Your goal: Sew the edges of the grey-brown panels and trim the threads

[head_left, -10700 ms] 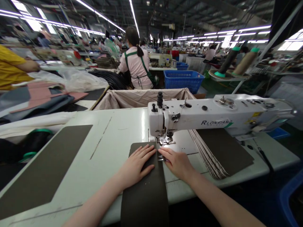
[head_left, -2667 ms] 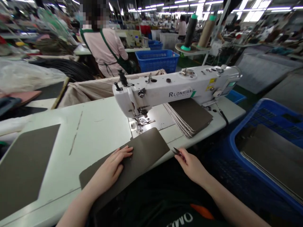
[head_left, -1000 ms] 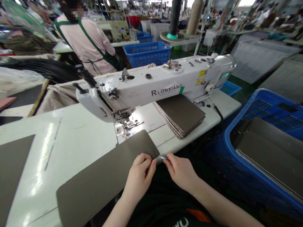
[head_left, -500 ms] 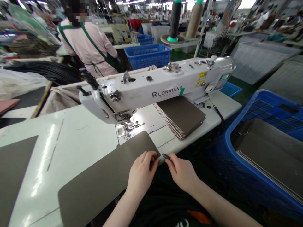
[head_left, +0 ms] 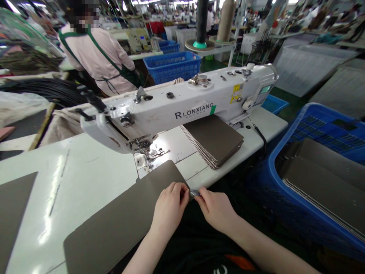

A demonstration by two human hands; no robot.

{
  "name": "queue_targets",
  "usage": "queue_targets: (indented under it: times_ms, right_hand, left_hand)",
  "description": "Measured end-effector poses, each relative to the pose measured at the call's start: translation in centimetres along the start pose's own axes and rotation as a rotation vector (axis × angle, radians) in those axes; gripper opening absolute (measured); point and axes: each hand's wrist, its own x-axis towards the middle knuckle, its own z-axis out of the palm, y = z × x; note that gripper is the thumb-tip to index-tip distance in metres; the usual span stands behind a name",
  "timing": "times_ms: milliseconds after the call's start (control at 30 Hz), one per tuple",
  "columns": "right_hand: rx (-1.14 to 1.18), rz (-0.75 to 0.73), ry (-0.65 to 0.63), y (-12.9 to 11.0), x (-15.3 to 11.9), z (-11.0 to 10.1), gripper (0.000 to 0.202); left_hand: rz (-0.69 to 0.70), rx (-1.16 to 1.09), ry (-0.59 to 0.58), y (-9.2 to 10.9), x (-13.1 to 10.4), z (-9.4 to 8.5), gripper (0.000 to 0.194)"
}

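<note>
A long grey-brown panel point(head_left: 122, 213) lies on the white sewing table, its near edge over the table's front. My left hand point(head_left: 171, 205) pinches the panel's right corner between thumb and fingers. Just to the right, my right hand point(head_left: 215, 205) is closed on a small pointed metal tool point(head_left: 194, 193), whose tip touches or nearly touches the panel's edge beside my left fingertips. Behind the panel stands the needle area point(head_left: 151, 150) of a white sewing machine point(head_left: 159, 110). A stack of similar panels point(head_left: 215, 139) sits under the machine's arm.
Another panel point(head_left: 14, 213) lies on the table at the far left. A blue basket point(head_left: 273, 167) with stacked panels stands at the right. Behind the machine are another blue basket point(head_left: 171, 66), thread cones point(head_left: 202, 23) and a person point(head_left: 97, 57) in a green apron.
The tool in my right hand has moved left to the panel's edge, closing the small gap to my left fingers. The whole view has shifted slightly.
</note>
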Motion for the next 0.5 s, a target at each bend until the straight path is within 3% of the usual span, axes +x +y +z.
queue_targets:
  times_ms: [400, 500]
  right_hand:
    - [-0.031, -0.003, 0.023, -0.38, 0.22, 0.15, 0.019]
    - [-0.031, 0.000, 0.042, -0.25, 0.22, -0.02, 0.020]
  left_hand:
    - [-0.019, 0.000, 0.010, 0.36, 0.10, 0.56, 0.011]
    - [0.008, -0.031, -0.005, 0.54, -0.68, -0.34, 0.010]
